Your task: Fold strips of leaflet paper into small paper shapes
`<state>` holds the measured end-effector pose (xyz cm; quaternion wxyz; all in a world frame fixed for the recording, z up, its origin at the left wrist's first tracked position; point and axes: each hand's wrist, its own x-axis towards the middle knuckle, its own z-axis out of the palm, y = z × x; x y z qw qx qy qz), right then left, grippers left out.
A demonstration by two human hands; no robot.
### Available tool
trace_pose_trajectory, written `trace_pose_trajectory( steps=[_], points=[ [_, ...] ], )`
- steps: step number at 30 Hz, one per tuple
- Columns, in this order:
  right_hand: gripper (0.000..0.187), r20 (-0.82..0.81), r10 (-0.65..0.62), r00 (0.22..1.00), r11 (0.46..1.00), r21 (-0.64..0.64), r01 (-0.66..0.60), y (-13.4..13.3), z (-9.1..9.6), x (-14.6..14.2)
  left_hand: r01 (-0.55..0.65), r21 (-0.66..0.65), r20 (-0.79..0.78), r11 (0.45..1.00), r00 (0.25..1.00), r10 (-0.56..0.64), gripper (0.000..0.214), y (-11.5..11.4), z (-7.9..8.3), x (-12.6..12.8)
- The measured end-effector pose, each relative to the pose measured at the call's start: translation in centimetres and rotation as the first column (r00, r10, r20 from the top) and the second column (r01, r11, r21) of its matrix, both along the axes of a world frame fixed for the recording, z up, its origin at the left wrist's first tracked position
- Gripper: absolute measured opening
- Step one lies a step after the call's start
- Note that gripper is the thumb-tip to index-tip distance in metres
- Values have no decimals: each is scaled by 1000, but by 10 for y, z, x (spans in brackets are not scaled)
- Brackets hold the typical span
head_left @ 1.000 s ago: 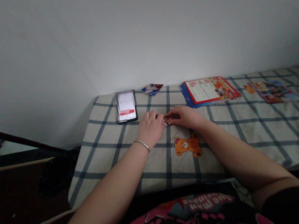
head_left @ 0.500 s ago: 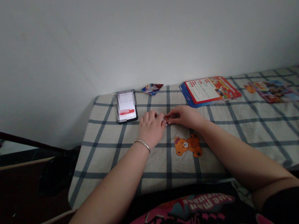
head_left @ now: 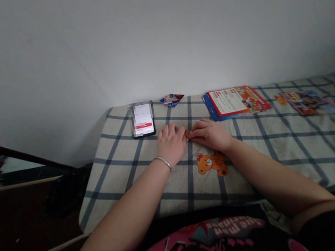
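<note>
My left hand (head_left: pixel 171 144) and my right hand (head_left: pixel 212 134) meet low over the checked tablecloth. Between their fingertips is a small reddish piece (head_left: pixel 188 134), perhaps folded paper; the fingers cover most of it. My right thumb and fingers pinch it from the right. My left thumb and index finger press at its other side, while the rest of that hand curves over the cloth. Just behind my left hand lies a phone (head_left: pixel 143 119) with a lit screen. Beyond the fingers, near the wall, rests a folded, diamond-shaped piece of printed paper (head_left: pixel 172 99).
A stack of printed sheets (head_left: pixel 234 100), red and blue at the edges, lies behind my right hand. Farther right is a colourful printed sheet (head_left: pixel 309 101). The tablecloth (head_left: pixel 121 159) covers a table against a white wall (head_left: pixel 153 38). A black bag (head_left: pixel 66 194) sits beyond the table's left edge.
My right fingers have shifted slightly and lie flatter over the small piece, and more of its reddish side shows. My left hand has barely moved. Everything else stays in place.
</note>
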<state>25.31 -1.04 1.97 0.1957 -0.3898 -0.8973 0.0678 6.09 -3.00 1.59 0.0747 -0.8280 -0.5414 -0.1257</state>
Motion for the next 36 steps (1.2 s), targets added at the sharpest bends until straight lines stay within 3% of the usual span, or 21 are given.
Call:
trace_pose_trajectory(
  steps=[4, 15, 26, 36],
  points=[
    [28, 121, 75, 990, 996, 34, -80, -5, 6, 0, 8, -6, 10, 1000, 1000, -8, 18, 1, -1, -1],
    [22, 246, -85, 966, 996, -5, 89, -8, 25, 8, -3, -7, 9, 1000, 1000, 4, 19, 1, 0, 0],
    [22, 369, -150, 917, 984, -38, 176, -5, 37, 28, 8, -20, 16, 1000, 1000, -8, 23, 2, -1, -1],
    [22, 127, -88, 988, 991, -87, 99, 0, 22, 30, 69, -43, 52, 997, 996, -67, 32, 5, -2, -9]
  ],
)
